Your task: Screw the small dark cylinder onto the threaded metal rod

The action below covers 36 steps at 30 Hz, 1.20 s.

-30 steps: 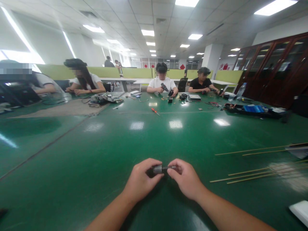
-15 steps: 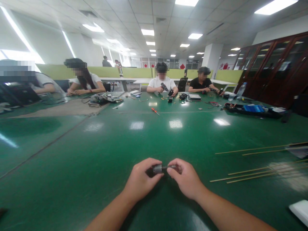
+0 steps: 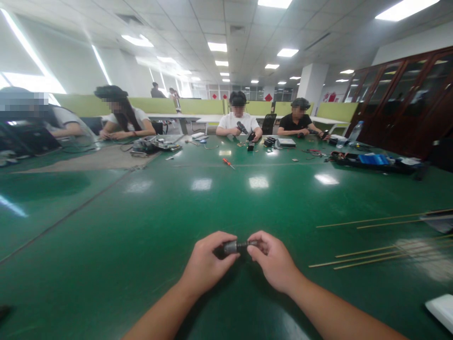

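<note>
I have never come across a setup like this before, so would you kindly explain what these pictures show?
There is no machine here: the left hand and right hand are a person's own bare hands. One camera, worn on that person's head, looks forward and down past them. The left fingers hold a small grey cylinder; the right fingers hold a thinner dark rod at its side. I cannot tell exactly what they are. On the green table, thin sticks lie to the right, and a screwdriver lies farther off. Across the table, a person in a white shirt holds a drill.
</note>
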### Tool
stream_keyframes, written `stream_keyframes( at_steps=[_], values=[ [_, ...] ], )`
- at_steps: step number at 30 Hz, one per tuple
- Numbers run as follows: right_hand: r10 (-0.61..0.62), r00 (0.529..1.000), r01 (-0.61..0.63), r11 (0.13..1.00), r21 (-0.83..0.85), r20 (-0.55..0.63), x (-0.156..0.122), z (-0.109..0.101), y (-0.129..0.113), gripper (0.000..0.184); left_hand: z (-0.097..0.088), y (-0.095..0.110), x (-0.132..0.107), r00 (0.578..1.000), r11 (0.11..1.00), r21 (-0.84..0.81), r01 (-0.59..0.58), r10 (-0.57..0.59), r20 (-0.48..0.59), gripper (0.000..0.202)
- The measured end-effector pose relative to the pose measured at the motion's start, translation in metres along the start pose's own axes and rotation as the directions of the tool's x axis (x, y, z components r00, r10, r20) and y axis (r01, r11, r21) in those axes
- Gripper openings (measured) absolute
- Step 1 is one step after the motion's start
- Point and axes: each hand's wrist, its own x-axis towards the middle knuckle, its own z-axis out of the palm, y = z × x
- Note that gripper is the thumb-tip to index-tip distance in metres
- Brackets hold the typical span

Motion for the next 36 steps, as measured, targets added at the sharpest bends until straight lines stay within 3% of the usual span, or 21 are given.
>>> stream_keyframes(
  at_steps=[36],
  values=[
    [0.042, 0.999, -0.042, 0.998, 0.055, -0.008, 0.0020, -0.0015, 0.0006, 0.017, -0.0035, -0.0034, -0.0009, 0.998, 0.999, 0.018, 0.035, -0.034, -0.057, 0.023]
  ],
)
